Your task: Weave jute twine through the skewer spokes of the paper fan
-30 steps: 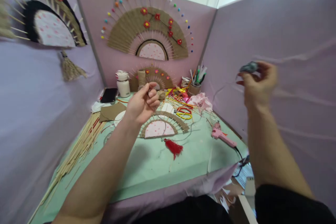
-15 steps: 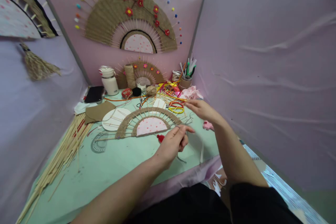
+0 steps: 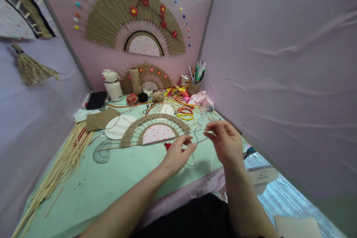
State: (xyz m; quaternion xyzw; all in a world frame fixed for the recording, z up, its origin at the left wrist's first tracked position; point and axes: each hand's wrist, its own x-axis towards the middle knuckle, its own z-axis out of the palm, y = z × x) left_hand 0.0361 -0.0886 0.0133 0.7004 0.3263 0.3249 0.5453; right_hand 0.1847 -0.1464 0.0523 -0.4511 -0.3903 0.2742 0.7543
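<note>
My left hand (image 3: 178, 154) and my right hand (image 3: 225, 141) hover close together above the near right part of the green table (image 3: 117, 178). Both pinch a thin grey thread (image 3: 198, 134) that runs between them and off toward the back. Just behind my left hand lies a half-made fan (image 3: 154, 131) of jute rim, wooden sticks and a pink dotted centre. A red tassel (image 3: 167, 145) peeks out beside my left fingers.
A bundle of thin wooden sticks (image 3: 61, 165) lies along the left edge. At the back stand a white flask (image 3: 113, 85), twine balls (image 3: 158, 96), coloured cords (image 3: 184, 111), a pen cup (image 3: 194, 83) and a phone (image 3: 96, 100). Finished fans (image 3: 134, 22) hang on the purple partition walls.
My right hand came down from high on the right to the table, then drew back toward me. My left hand lowered from over the fan to the near side, meeting it on the thread.
</note>
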